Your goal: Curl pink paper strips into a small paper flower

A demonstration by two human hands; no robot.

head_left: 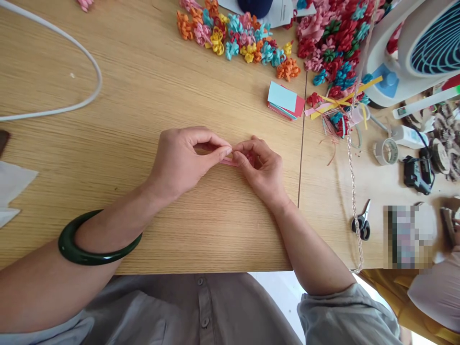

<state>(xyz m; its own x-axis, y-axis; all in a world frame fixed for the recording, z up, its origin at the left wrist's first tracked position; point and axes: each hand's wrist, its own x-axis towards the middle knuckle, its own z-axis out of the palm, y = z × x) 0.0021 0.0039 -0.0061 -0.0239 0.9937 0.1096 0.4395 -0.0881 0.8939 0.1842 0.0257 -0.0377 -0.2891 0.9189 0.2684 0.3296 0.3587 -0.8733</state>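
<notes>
Close together in the head view, both bare hands meet over the pale wood-grained bench, working at a thin pink strip. The left hand, a thick dark-green glossy bangle on its forearm, has its thumb and forefinger pressed together at the tips, its grip pinching the strip. The right hand is just beside it, fingers curled in, its grip likewise pinched on the strip, part of which is hidden behind the fingers. Thus the strip lies between the two hands, above the bench. Beyond the right hand sits a stack of light-blue and red rectangular cards. Farther back spreads a row of orange, yellow, pink and turquoise looped flowers, near a larger red, pink and blue looped heap. A white fan with a dark round grille stands at upper right; a pale twisted cord crosses over black-handled scissors. At left curves a white cable.
</notes>
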